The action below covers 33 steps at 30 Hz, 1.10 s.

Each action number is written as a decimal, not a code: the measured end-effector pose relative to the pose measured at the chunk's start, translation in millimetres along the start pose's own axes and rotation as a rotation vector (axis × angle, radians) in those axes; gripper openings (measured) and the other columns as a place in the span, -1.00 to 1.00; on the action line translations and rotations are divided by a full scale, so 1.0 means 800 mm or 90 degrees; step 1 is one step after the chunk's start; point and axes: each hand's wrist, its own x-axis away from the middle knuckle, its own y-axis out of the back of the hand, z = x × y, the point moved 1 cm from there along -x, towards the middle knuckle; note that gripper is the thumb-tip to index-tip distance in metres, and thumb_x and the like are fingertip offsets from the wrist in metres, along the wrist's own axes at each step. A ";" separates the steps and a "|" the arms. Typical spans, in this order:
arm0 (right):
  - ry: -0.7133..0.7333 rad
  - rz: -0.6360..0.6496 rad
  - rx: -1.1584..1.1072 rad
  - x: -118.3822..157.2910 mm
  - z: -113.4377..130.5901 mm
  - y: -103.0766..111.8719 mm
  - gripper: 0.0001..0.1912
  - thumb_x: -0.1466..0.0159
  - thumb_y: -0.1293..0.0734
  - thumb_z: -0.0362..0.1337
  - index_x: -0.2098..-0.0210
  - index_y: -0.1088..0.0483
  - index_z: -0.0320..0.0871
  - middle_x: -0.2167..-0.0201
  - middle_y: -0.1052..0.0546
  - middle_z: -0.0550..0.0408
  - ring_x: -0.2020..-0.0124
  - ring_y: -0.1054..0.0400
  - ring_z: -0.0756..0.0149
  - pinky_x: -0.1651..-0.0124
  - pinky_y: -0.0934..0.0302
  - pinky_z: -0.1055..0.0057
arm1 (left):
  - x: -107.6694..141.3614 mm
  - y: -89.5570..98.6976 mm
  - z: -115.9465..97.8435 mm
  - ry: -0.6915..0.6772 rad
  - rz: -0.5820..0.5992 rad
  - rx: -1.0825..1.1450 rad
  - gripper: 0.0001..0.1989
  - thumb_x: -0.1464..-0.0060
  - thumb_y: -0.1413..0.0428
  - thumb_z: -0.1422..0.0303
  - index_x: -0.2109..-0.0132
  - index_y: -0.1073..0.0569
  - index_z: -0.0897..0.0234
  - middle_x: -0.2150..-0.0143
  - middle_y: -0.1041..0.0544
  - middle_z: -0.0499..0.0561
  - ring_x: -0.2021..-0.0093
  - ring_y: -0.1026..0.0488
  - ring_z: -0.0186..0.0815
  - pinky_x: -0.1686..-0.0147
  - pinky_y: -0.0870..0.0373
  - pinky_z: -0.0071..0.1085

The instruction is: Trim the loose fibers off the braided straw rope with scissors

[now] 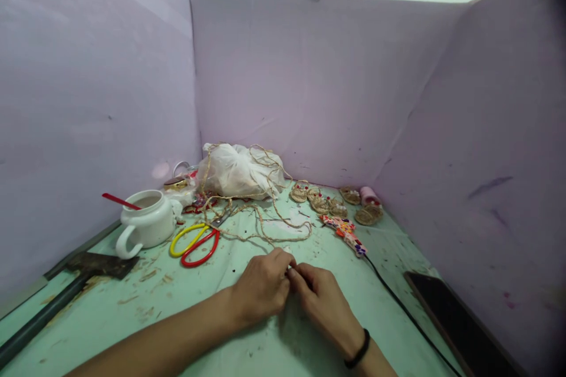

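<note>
My left hand (266, 281) and my right hand (321, 294) meet at the fingertips low over the table, both closed in a pinch. A tiny pale bit shows between the fingertips, too small to name. Thin, braided-looking twine (285, 240) runs in loose loops just beyond my left hand; whether it reaches into my fingers is hidden. Scissors (200, 252) with one yellow and one red handle lie to the left, their blades partly under the twine. A black band circles my right wrist.
Left stand a white mug (152, 221) with a red stick and a hammer-like tool (91, 268). Behind are a tied white plastic bag (241, 171) and several small woven pieces (338, 207). Right lie a flower-patterned corded tool (345, 232) and a dark flat device (455, 318). Lilac panels (309, 82) enclose the table.
</note>
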 end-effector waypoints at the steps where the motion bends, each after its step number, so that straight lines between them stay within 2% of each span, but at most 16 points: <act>1: -0.004 -0.002 -0.011 -0.001 -0.002 0.001 -0.70 -0.18 -0.13 -0.18 0.55 -0.35 -0.16 0.58 -0.45 0.08 0.53 -0.27 0.30 0.48 -0.04 0.45 | 0.000 0.001 0.001 -0.009 0.008 0.011 -0.80 0.10 0.06 0.56 0.28 -0.30 0.27 0.36 -0.39 -0.01 0.33 -0.34 -0.31 0.35 -0.27 -0.43; 4: -0.025 -0.002 -0.050 -0.003 -0.008 0.004 -0.77 -0.16 -0.16 -0.19 0.32 -0.36 -0.17 0.59 -0.44 0.11 0.54 -0.28 0.31 0.48 -0.08 0.44 | -0.001 0.004 0.000 -0.046 0.029 0.073 -0.80 0.04 0.07 0.55 0.25 -0.35 0.28 0.35 -0.39 0.00 0.32 -0.33 -0.34 0.32 -0.27 -0.46; 6: -0.032 0.003 -0.070 -0.003 -0.011 0.005 -0.66 -0.15 -0.18 -0.20 0.11 -0.28 -0.20 0.62 -0.41 0.17 0.56 -0.28 0.31 0.49 -0.08 0.44 | -0.002 0.006 -0.001 -0.054 0.032 0.124 -0.80 0.01 0.07 0.55 0.26 -0.39 0.28 0.35 -0.40 0.00 0.31 -0.33 -0.36 0.30 -0.26 -0.47; 8: -0.023 0.011 -0.097 -0.005 -0.013 0.007 -0.55 -0.13 -0.19 -0.21 -0.01 -0.19 -0.21 0.62 -0.40 0.19 0.54 -0.28 0.32 0.47 -0.09 0.44 | -0.003 0.007 -0.002 -0.027 0.026 0.169 -0.79 0.00 0.07 0.56 0.32 -0.43 0.28 0.38 -0.40 -0.02 0.32 -0.34 -0.39 0.30 -0.26 -0.48; 10: -0.019 0.009 -0.144 -0.007 -0.014 0.010 -0.50 -0.11 -0.22 -0.20 -0.03 -0.17 -0.23 0.59 -0.42 0.18 0.52 -0.29 0.34 0.45 -0.11 0.45 | -0.006 0.006 0.002 0.037 -0.004 0.209 -0.81 0.02 0.03 0.54 0.38 -0.47 0.28 0.43 -0.41 -0.05 0.36 -0.35 -0.39 0.33 -0.26 -0.49; 12: -0.047 -0.006 -0.215 -0.011 -0.016 0.014 -0.52 -0.09 -0.24 -0.17 0.02 -0.21 -0.24 0.58 -0.42 0.17 0.55 -0.26 0.37 0.49 -0.10 0.46 | -0.009 0.005 0.009 0.118 -0.064 0.240 -0.85 0.07 -0.02 0.52 0.40 -0.48 0.29 0.48 -0.43 -0.06 0.43 -0.35 -0.40 0.41 -0.27 -0.50; 14: -0.099 -0.032 -0.294 -0.015 -0.017 0.018 -0.58 -0.06 -0.27 -0.11 0.16 -0.29 -0.24 0.59 -0.41 0.16 0.64 -0.19 0.44 0.58 -0.06 0.49 | -0.011 0.004 0.018 0.179 -0.127 0.255 -0.87 0.10 -0.04 0.50 0.39 -0.48 0.32 0.52 -0.43 -0.07 0.51 -0.33 -0.42 0.51 -0.26 -0.52; 17: -0.167 -0.077 -0.371 -0.019 -0.019 0.024 -0.67 0.02 -0.32 -0.06 0.44 -0.34 -0.23 0.60 -0.40 0.15 0.69 -0.13 0.50 0.64 -0.03 0.52 | -0.013 0.003 0.030 0.202 -0.163 0.243 -0.87 0.08 -0.04 0.46 0.38 -0.47 0.36 0.59 -0.41 -0.09 0.58 -0.29 -0.44 0.59 -0.23 -0.54; 22: -0.193 -0.096 -0.388 -0.020 -0.024 0.027 -0.72 0.05 -0.32 -0.08 0.56 -0.31 -0.20 0.60 -0.40 0.14 0.66 -0.18 0.47 0.64 -0.06 0.54 | -0.011 0.007 0.033 0.149 -0.175 0.174 -0.87 0.05 -0.03 0.43 0.45 -0.46 0.32 0.58 -0.42 -0.08 0.55 -0.31 -0.43 0.56 -0.23 -0.53; 27: -0.120 -0.120 -0.244 -0.020 -0.036 0.031 -0.78 0.00 -0.28 -0.15 0.64 -0.30 -0.17 0.69 -0.37 0.18 0.64 -0.19 0.44 0.59 -0.06 0.52 | -0.006 0.016 0.035 0.049 -0.166 0.047 -0.78 -0.04 0.04 0.43 0.51 -0.42 0.30 0.56 -0.39 -0.04 0.51 -0.30 -0.41 0.47 -0.19 -0.49; 33: -0.135 -0.086 -0.253 -0.023 -0.046 0.035 -0.75 -0.01 -0.26 -0.13 0.63 -0.31 -0.19 0.71 -0.37 0.17 0.67 -0.17 0.45 0.59 -0.02 0.51 | -0.006 0.017 0.039 -0.034 -0.118 -0.064 -0.72 -0.08 0.10 0.39 0.53 -0.39 0.30 0.58 -0.32 -0.03 0.53 -0.25 -0.41 0.50 -0.10 -0.48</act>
